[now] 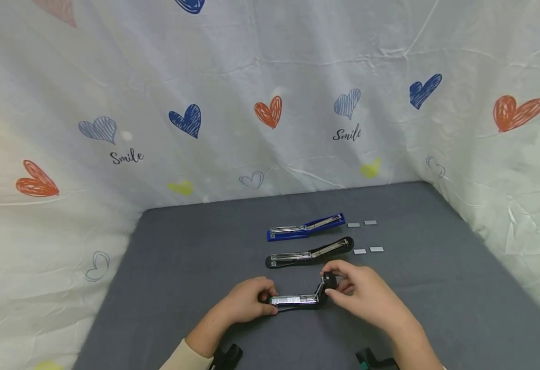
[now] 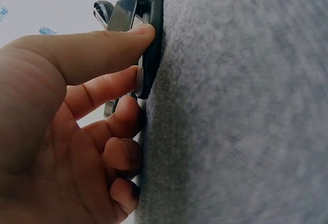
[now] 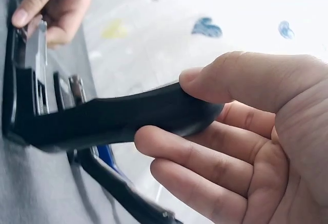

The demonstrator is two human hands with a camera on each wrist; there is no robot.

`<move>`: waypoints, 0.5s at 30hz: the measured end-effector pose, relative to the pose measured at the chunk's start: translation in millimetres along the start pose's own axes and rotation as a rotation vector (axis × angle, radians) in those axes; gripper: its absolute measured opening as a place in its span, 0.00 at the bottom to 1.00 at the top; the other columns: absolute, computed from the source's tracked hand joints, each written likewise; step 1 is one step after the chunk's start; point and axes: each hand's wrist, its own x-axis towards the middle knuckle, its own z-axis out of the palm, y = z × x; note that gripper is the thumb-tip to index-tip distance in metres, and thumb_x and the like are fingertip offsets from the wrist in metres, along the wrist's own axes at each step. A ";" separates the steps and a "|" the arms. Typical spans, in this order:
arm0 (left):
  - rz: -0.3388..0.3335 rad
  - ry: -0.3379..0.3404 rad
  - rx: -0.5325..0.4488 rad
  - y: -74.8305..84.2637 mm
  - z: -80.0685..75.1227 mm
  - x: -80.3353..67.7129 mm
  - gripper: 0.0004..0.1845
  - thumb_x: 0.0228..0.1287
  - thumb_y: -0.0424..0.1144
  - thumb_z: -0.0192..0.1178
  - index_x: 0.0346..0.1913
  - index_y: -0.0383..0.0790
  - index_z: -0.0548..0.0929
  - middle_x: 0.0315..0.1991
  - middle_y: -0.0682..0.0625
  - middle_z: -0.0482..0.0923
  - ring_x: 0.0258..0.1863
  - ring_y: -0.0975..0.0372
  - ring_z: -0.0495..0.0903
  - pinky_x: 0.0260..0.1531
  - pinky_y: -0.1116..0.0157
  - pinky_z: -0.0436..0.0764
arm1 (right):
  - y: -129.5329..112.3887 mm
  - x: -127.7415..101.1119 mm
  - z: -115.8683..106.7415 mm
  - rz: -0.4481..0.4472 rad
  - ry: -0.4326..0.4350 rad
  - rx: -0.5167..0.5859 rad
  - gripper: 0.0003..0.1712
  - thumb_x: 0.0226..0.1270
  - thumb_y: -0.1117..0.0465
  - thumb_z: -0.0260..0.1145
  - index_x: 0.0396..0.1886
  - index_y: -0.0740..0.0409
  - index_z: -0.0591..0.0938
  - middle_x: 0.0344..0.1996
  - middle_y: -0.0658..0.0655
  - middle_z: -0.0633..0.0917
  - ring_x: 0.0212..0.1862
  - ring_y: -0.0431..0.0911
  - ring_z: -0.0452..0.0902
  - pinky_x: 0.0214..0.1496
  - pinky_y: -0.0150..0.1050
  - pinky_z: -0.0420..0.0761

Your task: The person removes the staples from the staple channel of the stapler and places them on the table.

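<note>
A black stapler (image 1: 298, 300) lies opened on the grey worktop (image 1: 182, 257), near the front edge and about midway across. The left hand (image 1: 247, 300) pinches its base end between thumb and fingers; the right hand (image 1: 362, 293) grips the lifted top arm, thumb over, fingers under. Just beyond lie a second black stapler (image 1: 309, 253) and a blue stapler (image 1: 304, 228), both opened, with four staple strips (image 1: 367, 250) to their right. Bare cloth lies left and right of the hands; the heart-print sheet (image 1: 270, 77) walls in the far and side edges. The wrists hide part of the front edge, and the left wrist view is too close to show the staple channel.
</note>
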 end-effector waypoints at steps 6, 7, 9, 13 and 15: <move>-0.016 -0.004 0.002 0.0 0.2 -2.0 0.13 0.45 0.50 0.73 0.31 0.58 0.78 0.24 0.59 0.69 0.23 0.69 0.66 0.25 0.68 0.65 | 18.2 -11.4 -8.2 0.083 -0.027 0.095 0.18 0.59 0.59 0.70 0.48 0.45 0.76 0.41 0.45 0.82 0.33 0.37 0.80 0.35 0.34 0.79; -0.016 -0.004 0.000 -0.2 0.6 -2.2 0.13 0.45 0.50 0.73 0.31 0.58 0.78 0.24 0.59 0.69 0.23 0.69 0.66 0.25 0.68 0.65 | 21.5 -13.6 -10.1 0.098 -0.027 0.091 0.18 0.59 0.59 0.70 0.48 0.46 0.76 0.42 0.46 0.82 0.34 0.37 0.81 0.35 0.34 0.79; -0.021 -0.006 -0.008 -0.5 1.1 -2.0 0.13 0.45 0.50 0.73 0.31 0.59 0.79 0.24 0.59 0.69 0.23 0.69 0.66 0.25 0.68 0.65 | 27.4 -17.7 -14.4 0.122 -0.024 0.070 0.18 0.59 0.59 0.70 0.47 0.47 0.76 0.44 0.47 0.82 0.35 0.38 0.81 0.36 0.33 0.79; -0.026 0.000 -0.013 -1.0 1.6 0.4 0.13 0.45 0.50 0.73 0.31 0.59 0.79 0.24 0.59 0.70 0.23 0.69 0.67 0.25 0.68 0.65 | 37.0 -23.8 -21.2 0.170 0.010 -0.053 0.17 0.57 0.58 0.71 0.45 0.43 0.77 0.43 0.46 0.83 0.38 0.38 0.80 0.38 0.37 0.79; -0.032 0.000 -0.014 -0.7 1.4 2.1 0.13 0.45 0.50 0.73 0.31 0.60 0.79 0.24 0.59 0.70 0.24 0.69 0.67 0.25 0.68 0.65 | 41.2 -25.9 -22.9 0.181 0.025 -0.107 0.17 0.55 0.57 0.72 0.44 0.43 0.77 0.42 0.47 0.83 0.36 0.38 0.80 0.38 0.40 0.78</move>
